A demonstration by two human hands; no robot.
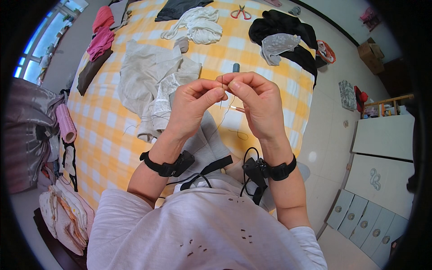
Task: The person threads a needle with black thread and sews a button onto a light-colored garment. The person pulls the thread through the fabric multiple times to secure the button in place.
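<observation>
Over the bed, my left hand (194,104) pinches a thin sewing needle (221,103) between thumb and forefinger, the needle pointing up and down. My right hand (261,101) meets it fingertip to fingertip and pinches a dark thread (225,114), which trails down toward my lap. Whether the thread passes through the needle's eye is too small to tell. Just beyond my fingers stands or lies a dark thread spool (236,67). A slim pinkish tool (239,109) shows partly behind my right hand. Left of my hands lies a beige garment (145,74) with white lace (165,96).
A yellow-and-white checked sheet (101,135) covers the bed. Red-handled scissors (241,13) lie at the far side, between white cloth (204,25) and black clothing (283,27). A pink foam roller (65,123) rests at the left edge. Light cabinets (383,135) stand right.
</observation>
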